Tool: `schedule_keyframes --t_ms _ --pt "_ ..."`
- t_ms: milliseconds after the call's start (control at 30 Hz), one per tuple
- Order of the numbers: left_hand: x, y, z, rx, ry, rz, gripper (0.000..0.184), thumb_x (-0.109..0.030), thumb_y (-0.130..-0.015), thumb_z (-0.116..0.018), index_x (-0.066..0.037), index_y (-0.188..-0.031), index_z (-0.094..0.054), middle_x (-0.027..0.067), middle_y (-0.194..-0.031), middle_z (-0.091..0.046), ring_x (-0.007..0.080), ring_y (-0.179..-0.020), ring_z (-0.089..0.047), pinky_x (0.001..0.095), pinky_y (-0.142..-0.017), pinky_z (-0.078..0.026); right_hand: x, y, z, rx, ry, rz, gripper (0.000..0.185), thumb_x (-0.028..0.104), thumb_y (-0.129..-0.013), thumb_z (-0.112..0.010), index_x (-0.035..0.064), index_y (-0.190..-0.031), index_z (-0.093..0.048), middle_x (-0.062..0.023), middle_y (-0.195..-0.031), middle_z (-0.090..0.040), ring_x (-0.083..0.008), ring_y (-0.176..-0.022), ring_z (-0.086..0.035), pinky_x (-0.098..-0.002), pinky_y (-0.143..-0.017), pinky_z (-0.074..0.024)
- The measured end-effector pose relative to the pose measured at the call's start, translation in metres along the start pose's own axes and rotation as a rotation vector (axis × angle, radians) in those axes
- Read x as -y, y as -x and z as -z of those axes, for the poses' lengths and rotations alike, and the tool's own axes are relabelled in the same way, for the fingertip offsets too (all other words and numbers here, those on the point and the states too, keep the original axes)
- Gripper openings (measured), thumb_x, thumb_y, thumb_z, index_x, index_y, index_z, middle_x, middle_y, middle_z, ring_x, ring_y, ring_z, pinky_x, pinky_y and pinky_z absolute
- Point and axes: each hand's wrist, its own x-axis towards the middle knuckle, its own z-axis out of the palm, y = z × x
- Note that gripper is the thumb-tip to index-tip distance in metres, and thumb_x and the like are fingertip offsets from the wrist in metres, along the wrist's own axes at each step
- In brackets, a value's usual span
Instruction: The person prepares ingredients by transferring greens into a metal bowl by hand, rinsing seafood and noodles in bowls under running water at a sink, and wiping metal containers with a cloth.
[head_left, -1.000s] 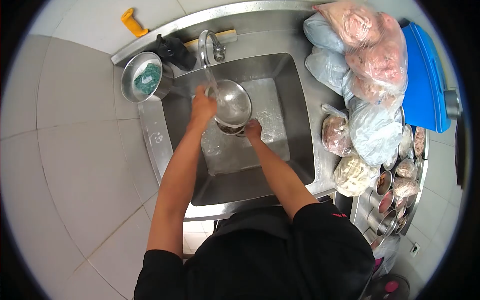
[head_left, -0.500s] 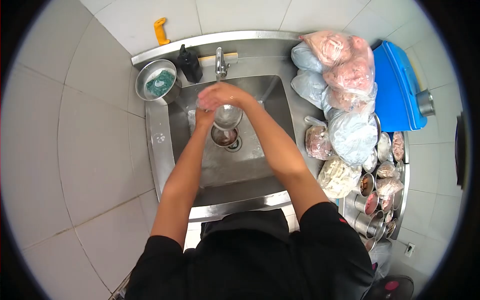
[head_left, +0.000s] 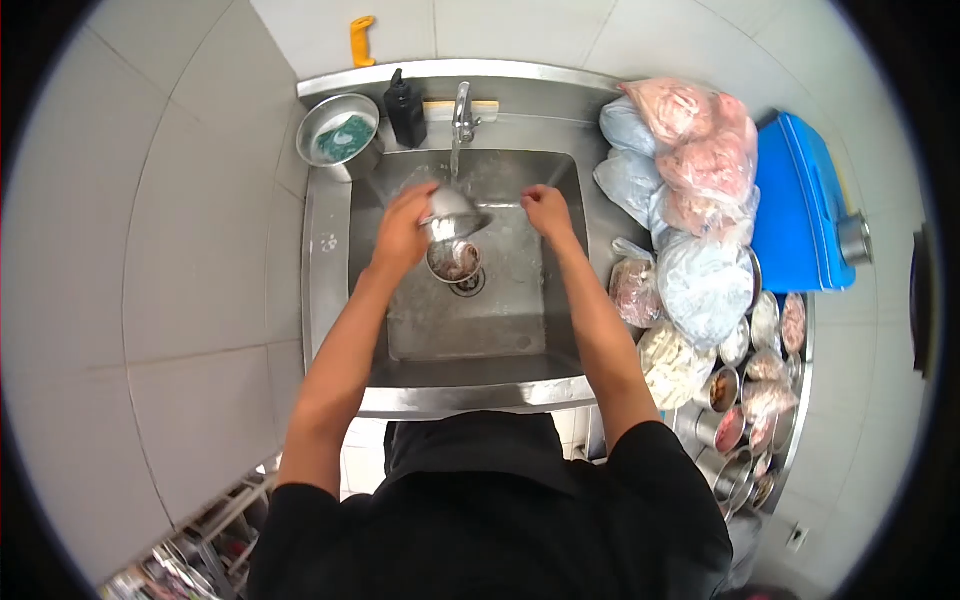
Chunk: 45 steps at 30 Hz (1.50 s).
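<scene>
My left hand [head_left: 404,228] grips a small metal bowl [head_left: 455,214] by its left side, tilted with its rounded base upward in the sink. Beneath it, a second metal bowl [head_left: 441,270] with brownish-pink contents rests next to the drain [head_left: 468,284]. From the faucet [head_left: 463,112] water runs down just behind the tilted bowl. To the right, my right hand [head_left: 546,210] hovers over the sink basin [head_left: 465,340] with its fingers curled closed, and no object shows in it.
A steel pot [head_left: 318,155] with a green scouring pad and a black bottle [head_left: 405,112] stand behind the sink on the left. On the right counter are bags of meat [head_left: 705,145], a blue crate [head_left: 795,200] and several metal containers [head_left: 720,430].
My hands, earlier together under the faucet, have moved apart. My right hand has gone right and curled closed. The upper bowl is now tilted over in my left hand.
</scene>
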Motion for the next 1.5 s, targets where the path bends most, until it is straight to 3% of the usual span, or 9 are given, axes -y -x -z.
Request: schedule_keyframes --t_ms 167,267,400,467,633,733,767,933,1500 --pt "-0.017 0.154 0.044 -0.247 -0.017 0.423 0.022 0.016 -0.068 -0.049 -0.002 -0.071 -0.037 0.0183 -0.116 -0.058 0.0291 -0.11 -0.054 0.036 -0.094 -0.042 0.009 -0.059 -0.038 0.02 0.139 0.327 0.025 0.012 -0.075 -0.058 0.0048 -0.097 -0.067 -0.0176 -0.097 -0.066 -0.0349 -0.096 -0.06 -0.0405 -0.087 -0.0471" --pt "-0.06 0.242 0.074 -0.674 0.165 0.697 0.015 0.014 -0.074 -0.042 0.0 -0.077 -0.042 0.0172 -0.125 -0.052 0.0274 -0.114 -0.052 0.0349 -0.101 -0.035 0.026 -0.079 -0.032 -0.024 0.211 0.519 0.028 0.013 -0.076 -0.061 0.0027 -0.101 -0.064 -0.0163 -0.102 -0.063 -0.0351 -0.1 -0.056 -0.0429 -0.088 -0.0462" --pt "-0.174 0.328 0.105 -0.784 -0.478 0.941 0.012 0.006 -0.075 -0.049 0.003 -0.085 -0.053 0.0166 -0.121 -0.059 0.0199 -0.098 -0.057 0.0285 -0.084 -0.044 0.047 -0.107 -0.032 -0.118 0.219 0.703 0.032 0.013 -0.076 -0.059 0.0006 -0.105 -0.062 -0.0175 -0.105 -0.062 -0.0354 -0.101 -0.057 -0.0429 -0.089 -0.0457" --pt "-0.21 0.402 0.105 -0.835 -0.647 1.102 0.042 -0.002 -0.08 -0.056 0.002 -0.122 -0.055 0.0143 -0.114 -0.061 0.02 -0.097 -0.058 0.0303 -0.086 -0.044 0.052 -0.126 -0.042 -0.002 0.206 0.571 0.035 0.014 -0.077 -0.058 0.0008 -0.11 -0.06 -0.0184 -0.108 -0.062 -0.0356 -0.101 -0.057 -0.0425 -0.09 -0.0456" --pt "-0.291 0.582 0.048 -0.982 -0.747 1.462 0.027 -0.015 -0.087 -0.054 0.004 -0.105 -0.061 0.0153 -0.089 -0.064 0.0235 -0.081 -0.059 0.0336 -0.075 -0.046 0.083 -0.124 -0.039 0.203 0.16 0.322 0.035 0.017 -0.079 -0.055 0.0035 -0.11 -0.062 -0.0194 -0.11 -0.061 -0.037 -0.102 -0.058 -0.0414 -0.089 -0.0471" --pt "-0.354 0.638 -0.013 -0.993 -0.751 1.704 0.023 -0.008 -0.08 -0.048 0.008 -0.093 -0.059 0.0189 -0.083 -0.061 0.0269 -0.075 -0.057 0.0373 -0.074 -0.044 0.075 -0.121 -0.051 -0.037 0.356 0.528 0.024 0.017 -0.078 -0.057 0.0036 -0.095 -0.067 -0.0166 -0.105 -0.062 -0.0361 -0.099 -0.059 -0.0417 -0.086 -0.0485" --pt "-0.367 0.755 -0.042 -0.572 -0.854 2.009 0.028 -0.01 -0.079 -0.049 0.009 -0.097 -0.059 0.0214 -0.092 -0.062 0.0302 -0.083 -0.059 0.0388 -0.081 -0.045 0.077 -0.118 -0.049 -0.03 0.362 0.535 0.024 0.017 -0.078 -0.057 0.0036 -0.095 -0.067 -0.0166 -0.105 -0.062 -0.0361 -0.099 -0.059 -0.0417 -0.086 -0.0485" --pt "-0.417 0.76 -0.129 -0.727 -0.776 2.257 0.029 -0.011 -0.079 -0.05 0.009 -0.098 -0.059 0.0217 -0.094 -0.062 0.0305 -0.084 -0.059 0.0392 -0.081 -0.045 0.067 -0.117 -0.044 0.137 0.762 0.531 0.022 0.013 -0.077 -0.059 0.0048 -0.096 -0.065 -0.0142 -0.107 -0.061 -0.0317 -0.102 -0.059 -0.0404 -0.086 -0.0487" --pt "-0.373 0.716 -0.106 -0.889 -0.62 2.133 0.032 -0.011 -0.078 -0.051 0.009 -0.102 -0.058 0.0229 -0.097 -0.061 0.0313 -0.09 -0.058 0.0407 -0.084 -0.045 0.023 -0.091 -0.052 -0.022 0.567 0.583 0.044 0.013 -0.075 -0.061 0.0004 -0.116 -0.053 -0.0158 -0.122 -0.052 -0.033 -0.106 -0.055 -0.043 -0.085 -0.0497"
